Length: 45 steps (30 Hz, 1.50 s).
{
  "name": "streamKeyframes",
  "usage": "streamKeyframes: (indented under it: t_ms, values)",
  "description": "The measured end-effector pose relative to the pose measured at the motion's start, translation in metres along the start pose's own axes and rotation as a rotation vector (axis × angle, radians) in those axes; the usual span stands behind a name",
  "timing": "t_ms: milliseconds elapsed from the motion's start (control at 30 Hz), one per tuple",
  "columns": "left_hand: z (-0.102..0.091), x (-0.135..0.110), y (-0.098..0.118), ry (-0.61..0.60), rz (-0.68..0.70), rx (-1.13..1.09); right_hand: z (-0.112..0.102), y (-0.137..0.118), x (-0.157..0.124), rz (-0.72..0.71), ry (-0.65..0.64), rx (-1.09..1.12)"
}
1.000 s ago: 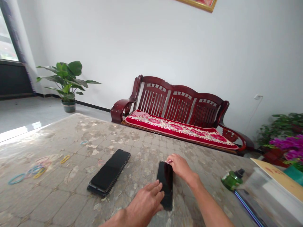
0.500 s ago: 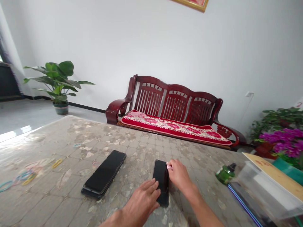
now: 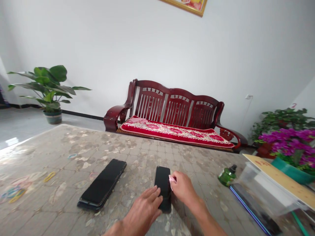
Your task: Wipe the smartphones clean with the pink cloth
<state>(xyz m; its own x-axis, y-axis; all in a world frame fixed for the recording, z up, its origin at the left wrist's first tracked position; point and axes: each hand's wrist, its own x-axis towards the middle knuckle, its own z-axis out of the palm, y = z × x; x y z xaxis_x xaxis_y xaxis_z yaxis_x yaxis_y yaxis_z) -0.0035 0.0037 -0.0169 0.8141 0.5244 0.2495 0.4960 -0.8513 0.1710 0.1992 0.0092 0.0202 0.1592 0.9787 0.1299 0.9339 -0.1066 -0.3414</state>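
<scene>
A black smartphone (image 3: 162, 184) lies flat on the table in front of me, its dark screen facing up. My left hand (image 3: 145, 205) rests against its lower left side, fingers stretched out with the tips on the glass. A small pink cloth or tissue (image 3: 171, 179) is pinched in my closed right hand (image 3: 182, 186), at the phone's right edge. To the left, another black smartphone (image 3: 103, 182) lies on top of a dark flat thing (image 3: 85, 206), mostly hidden under it, which may be one more phone.
Hair ties (image 3: 49, 177) lie at the left of the patterned table (image 3: 137, 154). On the right stand a green bottle (image 3: 227, 176), a dark case with a blue edge (image 3: 253, 208), a clear plastic box (image 3: 264, 193) and a purple flower pot (image 3: 291, 170). A red wooden bench (image 3: 169, 114) stands beyond.
My right hand with the pink cloth has slid slightly towards me along the phone's right edge. My left hand stays on the phone. The whole view has shifted a little.
</scene>
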Motion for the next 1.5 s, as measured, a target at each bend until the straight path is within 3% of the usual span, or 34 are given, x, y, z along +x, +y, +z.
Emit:
streamKeyframes:
  t_ms: [167,433,567,767,1067,1267,1433,1500]
  values:
    - [-0.001,0.0,0.0,-0.006,0.009,0.031,-0.002,0.0,-0.016,0.041,-0.073,0.047]
    - [-0.018,0.002,0.002,-0.028,0.021,-0.022,-0.008,-0.004,-0.019,0.079,-0.122,0.088]
    - [-0.017,0.001,0.001,-0.031,0.026,-0.022,-0.006,-0.001,-0.018,0.038,-0.094,0.077]
    - [-0.005,-0.001,0.0,0.003,0.014,-0.006,0.001,-0.008,0.015,-0.132,0.034,0.041]
    - [0.001,-0.002,-0.001,0.036,-0.016,-0.119,0.017,-0.032,0.02,-0.283,0.002,-0.076]
    - [-0.002,-0.002,0.0,0.039,-0.006,-0.112,0.015,-0.032,0.043,-0.183,0.031,-0.109]
    - [-0.003,-0.001,0.0,0.001,-0.023,-0.102,0.022,-0.042,0.037,-0.358,-0.012,-0.053]
    - [-0.001,-0.001,0.0,0.008,-0.022,-0.086,0.022,-0.043,0.038,-0.364,-0.016,-0.063]
